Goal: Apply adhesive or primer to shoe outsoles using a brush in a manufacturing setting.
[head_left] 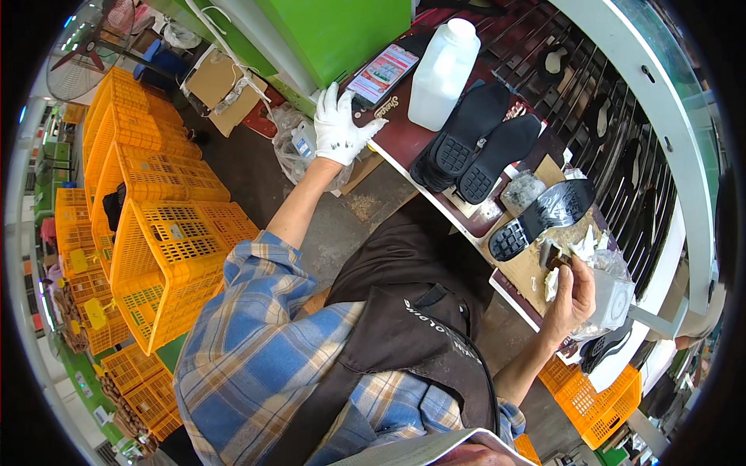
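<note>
My left hand (339,128), in a white glove, lies with fingers spread at the table's corner, beside a phone (382,74) with a lit screen. My right hand (571,303) is bare, thumb and fingers pinched on a crumpled white scrap (552,284); whether it is cloth or paper I cannot tell. Just beyond it, a single black shoe sole (544,217) with a glossy surface lies on brown cardboard (517,272). Further left, several more black soles (497,159) are stacked, treads toward me. A white plastic bottle (444,78) stands behind them.
A wire conveyor (614,132) carrying dark sole pieces runs along the table's far side. Below my right hand sits a clear plastic container (610,299). Yellow crates (167,256) are stacked at the left, and another crate (594,400) is at lower right. A green cabinet (334,35) borders the table.
</note>
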{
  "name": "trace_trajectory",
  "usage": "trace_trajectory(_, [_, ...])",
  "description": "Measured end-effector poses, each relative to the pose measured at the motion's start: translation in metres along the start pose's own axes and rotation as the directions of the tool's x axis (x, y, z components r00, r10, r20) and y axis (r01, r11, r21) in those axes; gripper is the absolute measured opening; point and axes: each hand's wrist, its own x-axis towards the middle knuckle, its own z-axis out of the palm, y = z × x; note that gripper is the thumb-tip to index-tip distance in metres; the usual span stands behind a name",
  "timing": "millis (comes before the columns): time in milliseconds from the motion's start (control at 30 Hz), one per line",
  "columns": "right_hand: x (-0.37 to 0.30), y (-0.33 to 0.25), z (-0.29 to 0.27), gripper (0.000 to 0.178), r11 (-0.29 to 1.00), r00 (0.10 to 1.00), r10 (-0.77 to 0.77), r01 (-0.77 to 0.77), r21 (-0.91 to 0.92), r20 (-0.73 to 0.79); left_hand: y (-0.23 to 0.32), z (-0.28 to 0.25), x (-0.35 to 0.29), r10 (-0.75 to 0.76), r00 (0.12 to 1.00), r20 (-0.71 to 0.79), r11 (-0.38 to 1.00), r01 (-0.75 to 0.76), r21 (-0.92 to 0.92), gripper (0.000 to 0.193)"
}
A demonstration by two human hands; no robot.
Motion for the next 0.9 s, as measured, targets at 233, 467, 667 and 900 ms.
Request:
trace_trajectory(233, [-0.0015,-0.0011,0.0015,0.02,1.0,1.0,0.005,-0.005,-0.001,-0.005,-0.0014,-0.002,-0.0012,0.073,0.997,-0.012,0.997,-0.073,-0.01,0.07])
trace_trajectory(467, [-0.0019,0.0006,0.0015,0.02,1.0,1.0,0.012,-0.012,-0.016,0.002,-0.0011,-0.0041,0.0002,0.105,0.994,0.019,0.995,-0.105,0.001,0.064])
trace_trajectory(667, [-0.0022,0.0021,0.0005,0.02,1.0,1.0,0.022,-0.022,0.005,0.004,-0.0032,-0.0051,0.0021,0.122,0.989,0.082,0.991,-0.126,0.039,0.064])
trace_trajectory(900, [-0.0036,0.0009,0.0006,0.02,1.0,1.0,0.018,-0.018,0.009,-0.01,-0.0029,-0.0028,0.0025,0.102,0.994,0.027,0.995,-0.101,-0.014,0.073])
